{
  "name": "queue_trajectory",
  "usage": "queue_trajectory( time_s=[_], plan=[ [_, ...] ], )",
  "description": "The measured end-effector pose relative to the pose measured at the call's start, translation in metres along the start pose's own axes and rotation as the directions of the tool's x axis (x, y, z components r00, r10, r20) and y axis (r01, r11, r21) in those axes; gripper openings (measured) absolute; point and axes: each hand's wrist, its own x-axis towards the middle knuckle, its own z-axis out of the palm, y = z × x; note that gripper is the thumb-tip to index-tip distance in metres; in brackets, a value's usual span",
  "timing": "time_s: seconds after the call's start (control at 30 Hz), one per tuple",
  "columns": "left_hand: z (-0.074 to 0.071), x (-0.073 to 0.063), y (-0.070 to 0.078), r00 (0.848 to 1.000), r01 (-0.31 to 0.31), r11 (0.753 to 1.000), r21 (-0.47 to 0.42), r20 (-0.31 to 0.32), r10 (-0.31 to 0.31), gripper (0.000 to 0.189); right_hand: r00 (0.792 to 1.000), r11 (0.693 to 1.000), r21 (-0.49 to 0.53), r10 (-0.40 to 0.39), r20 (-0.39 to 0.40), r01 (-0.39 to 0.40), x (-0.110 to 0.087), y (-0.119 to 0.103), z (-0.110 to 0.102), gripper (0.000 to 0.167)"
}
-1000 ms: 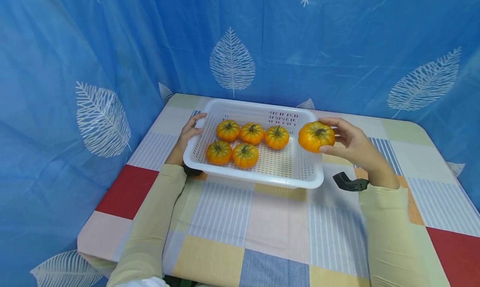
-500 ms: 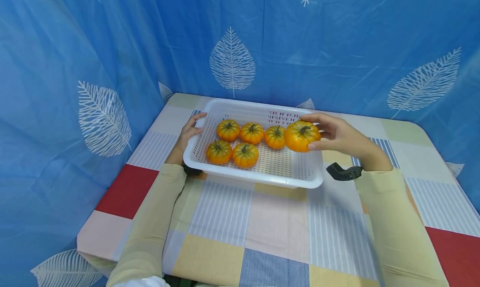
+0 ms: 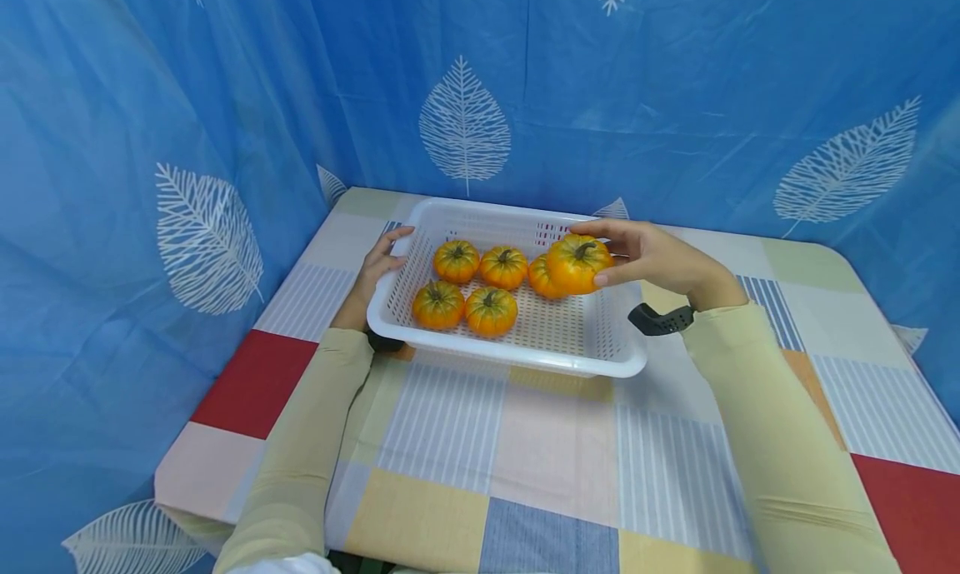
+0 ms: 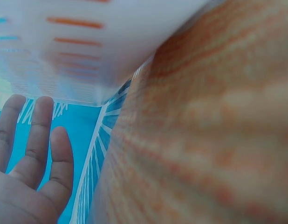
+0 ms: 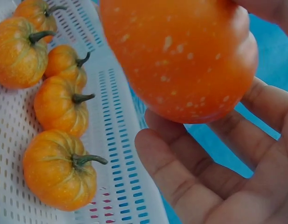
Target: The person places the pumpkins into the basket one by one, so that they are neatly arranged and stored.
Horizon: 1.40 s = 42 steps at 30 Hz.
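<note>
My right hand (image 3: 656, 262) grips a small orange pumpkin (image 3: 577, 264) with a green stem, holding it over the right half of a white plastic basket (image 3: 487, 355). In the head view it partly covers another pumpkin (image 3: 542, 278) at the right end of the back row. Seen from the right wrist, the held pumpkin (image 5: 181, 60) shows its smooth, speckled underside above the curved fingers. My left hand (image 3: 372, 274) rests against the basket's left rim, thumb and a finger at the edge. The left wrist view has three extended fingers (image 4: 37, 144) beside the basket's slotted wall (image 4: 74, 56).
Several pumpkins (image 3: 490, 311) sit in two rows in the basket's left and middle. Underneath lies a patchwork-checked tablecloth (image 3: 555, 457). A blue curtain (image 3: 675, 99) with white leaf prints hangs behind and to the left.
My right hand has carried the pumpkin leftward, from the basket's right rim to over its inside, where it now overlaps the back-row pumpkin. The left hand and basket stay put.
</note>
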Motion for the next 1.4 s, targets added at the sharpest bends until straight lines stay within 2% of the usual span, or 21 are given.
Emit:
queue_trajectory(
  time_s=[0.17, 0.3, 0.5, 0.73, 0.83, 1.07, 1.23, 1.4],
  plan=[
    [0.000, -0.001, 0.000, 1.000, 0.004, 1.000, -0.001, -0.007, -0.004, 0.056, 0.998, 0.997, -0.059, 0.056, 0.007, -0.055, 0.012, 0.000, 0.002, 0.072],
    [-0.001, 0.000, -0.002, 1.000, 0.008, 1.000, -0.025, -0.003, -0.008, 0.057, 0.997, 0.992, -0.109, 0.070, 0.017, -0.068, 0.022, 0.002, 0.003, 0.073],
    [-0.001, 0.000, -0.003, 1.000, 0.001, 0.999, -0.034, -0.004, -0.001, 0.054, 0.991, 0.992, -0.101, 0.089, 0.102, -0.079, 0.035, 0.012, 0.007, 0.076],
    [-0.001, 0.000, -0.004, 1.000, -0.008, 1.000, -0.019, -0.010, 0.008, 0.054, 0.979, 0.982, -0.139, 0.146, 0.144, -0.126, 0.045, 0.015, 0.012, 0.076],
    [-0.001, 0.001, -0.004, 1.000, -0.005, 1.000, -0.021, -0.011, 0.005, 0.053, 0.969, 0.979, -0.145, 0.168, 0.180, -0.143, 0.049, 0.016, 0.012, 0.077],
    [-0.002, 0.000, -0.004, 1.000, 0.005, 1.000, -0.028, -0.014, -0.006, 0.054, 0.933, 0.977, -0.157, 0.189, 0.306, -0.147, 0.057, 0.024, 0.013, 0.079],
    [-0.002, 0.001, -0.005, 1.000, 0.002, 1.000, -0.011, -0.018, -0.002, 0.055, 0.913, 0.976, -0.141, 0.205, 0.352, -0.165, 0.061, 0.029, 0.017, 0.077],
    [-0.002, 0.002, -0.005, 1.000, 0.007, 1.000, -0.005, -0.021, -0.007, 0.054, 0.895, 0.964, -0.147, 0.261, 0.362, -0.222, 0.063, 0.028, 0.023, 0.075]
  ],
)
